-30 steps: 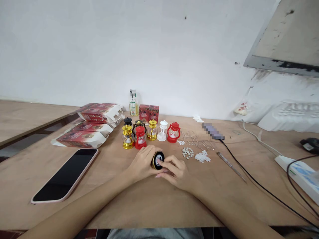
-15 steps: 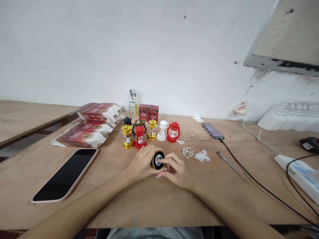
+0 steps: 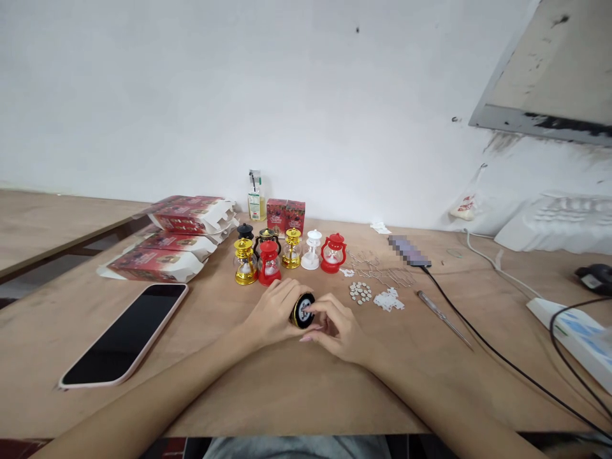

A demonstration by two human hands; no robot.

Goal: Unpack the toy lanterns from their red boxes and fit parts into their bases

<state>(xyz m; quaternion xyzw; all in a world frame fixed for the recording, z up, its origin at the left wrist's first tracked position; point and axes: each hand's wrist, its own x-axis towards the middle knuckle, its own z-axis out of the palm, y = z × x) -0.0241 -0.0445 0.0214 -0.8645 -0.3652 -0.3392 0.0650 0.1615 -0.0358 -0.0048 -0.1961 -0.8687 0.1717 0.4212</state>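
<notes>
My left hand (image 3: 275, 313) is wrapped round a small black-and-gold lantern (image 3: 295, 313), tipped so its round underside faces me. A pale disc with dark details fills the middle of that base. The index fingertip of my right hand (image 3: 337, 328) rests on the disc, while its thumb stays apart below. Most of the lantern's body is hidden by my left fingers. Just beyond stand a red lantern (image 3: 269, 271), a gold lantern (image 3: 245, 271), a white lantern (image 3: 313, 252), another red lantern (image 3: 333, 255) and several more.
Button cells (image 3: 359, 292), white plastic bits (image 3: 388, 299) and bent wires (image 3: 377, 268) lie to the right, beside a screwdriver (image 3: 442, 317) and a black cable (image 3: 473, 328). At left are a phone (image 3: 127, 335) and red cartons (image 3: 157, 255). A power strip (image 3: 574, 338) sits far right.
The right index finger has shifted slightly on the lantern's base, and the lantern has turned a little. The left hand keeps its grip, and the things on the table stay put.
</notes>
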